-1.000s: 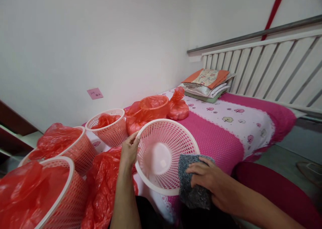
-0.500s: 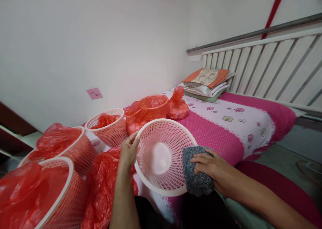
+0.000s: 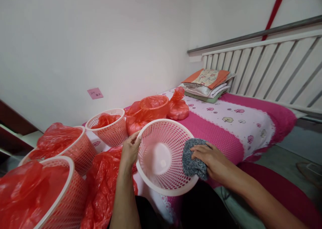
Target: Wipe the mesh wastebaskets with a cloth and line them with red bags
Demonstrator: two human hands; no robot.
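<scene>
My left hand (image 3: 129, 150) grips the left rim of an empty pink mesh basket (image 3: 163, 155), which is tilted with its opening towards me. A grey cloth (image 3: 192, 158) is pressed against the basket's right rim under my right hand (image 3: 208, 158), whose fingers are curled over it. Just below my left arm lies a crumpled red plastic bag (image 3: 103, 188).
Three more pink mesh baskets (image 3: 110, 128) lined with red bags stand at the left. A red-lined basket (image 3: 154, 106) and a tied red bag (image 3: 177, 108) sit further back on the pink bedspread (image 3: 221, 135). Folded bedding (image 3: 206, 83) lies by the white railing (image 3: 264, 71).
My right hand has slid the grey cloth upward along the basket's right rim, from its lower edge to the side. The left hand has kept its hold on the rim.
</scene>
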